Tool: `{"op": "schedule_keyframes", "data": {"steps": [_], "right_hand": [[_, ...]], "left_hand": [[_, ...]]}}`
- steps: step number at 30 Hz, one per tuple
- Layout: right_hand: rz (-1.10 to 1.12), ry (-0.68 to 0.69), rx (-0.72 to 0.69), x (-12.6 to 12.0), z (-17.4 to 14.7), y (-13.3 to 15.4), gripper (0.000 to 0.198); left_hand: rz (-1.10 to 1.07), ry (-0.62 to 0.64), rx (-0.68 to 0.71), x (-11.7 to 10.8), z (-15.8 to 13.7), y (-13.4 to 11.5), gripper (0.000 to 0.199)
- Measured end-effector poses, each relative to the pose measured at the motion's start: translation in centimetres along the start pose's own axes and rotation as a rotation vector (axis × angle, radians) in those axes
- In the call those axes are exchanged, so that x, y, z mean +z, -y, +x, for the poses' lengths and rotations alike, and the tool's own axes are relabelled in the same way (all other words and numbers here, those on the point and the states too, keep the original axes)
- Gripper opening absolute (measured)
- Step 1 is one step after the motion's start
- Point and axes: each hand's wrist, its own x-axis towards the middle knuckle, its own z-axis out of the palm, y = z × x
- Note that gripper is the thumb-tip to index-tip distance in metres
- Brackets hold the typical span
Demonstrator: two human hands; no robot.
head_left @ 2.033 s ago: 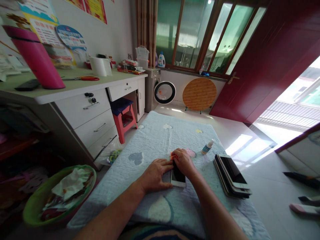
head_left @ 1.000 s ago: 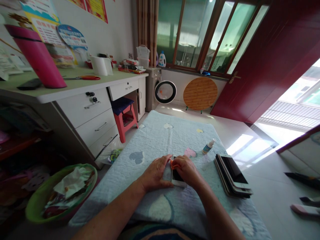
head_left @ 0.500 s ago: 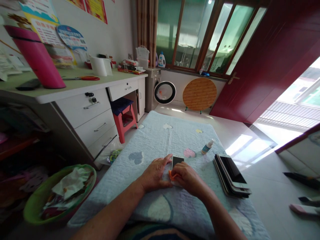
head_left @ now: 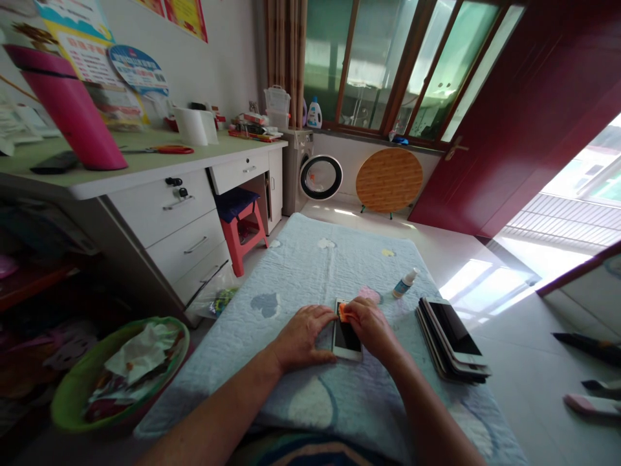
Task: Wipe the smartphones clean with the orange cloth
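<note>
A white smartphone (head_left: 348, 340) with a dark screen lies face up on the light blue quilted cover (head_left: 310, 259). My left hand (head_left: 305, 336) steadies it along its left edge, fingertips near the top corner and thumb at the bottom corner. A small orange cloth (head_left: 344, 312) is pinched in the bunched fingers of my right hand (head_left: 371, 325), pressed on the upper part of the screen. Those fingers partly cover the cloth and the phone's upper right. Right of my hands stands a small spray bottle (head_left: 404, 285) with a white top.
A stack of phones (head_left: 453, 340) sits at the cover's right edge. On the left are a green basket (head_left: 58, 408) of crumpled waste, a desk (head_left: 233, 154) and a red stool (head_left: 235, 239). Behind stand a washing machine (head_left: 294, 188) with its door open and a round wooden tabletop (head_left: 391, 181).
My right hand has moved the orange cloth from the phone's lower end up to its top, uncovering the lower screen. My left hand stays at the left edge.
</note>
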Motion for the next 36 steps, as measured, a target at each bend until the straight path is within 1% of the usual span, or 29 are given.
{"op": "schedule_keyframes", "data": {"steps": [7,11,15,18,21,24,27,29,32,36], "right_hand": [[0.114,0.19,-0.028,-1.4,-3.7,2.5,0.018],[0.125,0.239,-0.014,-2.1,-4.5,2.7,0.017],[0.068,0.209,0.007,-2.2,-3.4,1.5,0.017],[0.012,0.144,0.025,-1.8,-1.6,0.2,0.018],[-0.089,0.081,0.043,-1.3,0.5,-0.7,0.018],[-0.166,0.023,0.076,-0.8,2.0,-1.0,0.019],[-0.169,-0.002,0.093,-0.3,2.4,-0.9,0.02],[-0.139,0.01,0.081,-0.1,1.8,-0.7,0.021],[-0.038,0.062,0.034,-0.4,0.0,0.1,0.021],[0.075,0.159,-0.028,-1.4,-2.8,1.8,0.021]], "left_hand": [[0.02,0.01,-0.01,0.2,-0.1,0.3,0.079],[0.041,0.01,-0.005,0.1,0.0,-0.1,0.077],[0.08,0.025,0.016,-0.1,0.1,-0.4,0.074],[0.112,0.039,0.035,-0.2,0.1,-0.6,0.067],[0.123,0.031,0.042,-0.2,0.0,-0.7,0.061],[0.092,0.016,0.053,-0.2,0.1,-1.0,0.06],[0.013,0.015,0.071,-0.4,0.1,-1.2,0.061],[-0.053,0.015,0.074,-0.4,0.1,-1.3,0.062],[-0.123,0.021,0.07,-0.3,0.0,-1.1,0.065],[-0.106,0.015,0.02,0.2,-0.3,-0.7,0.06]]}}
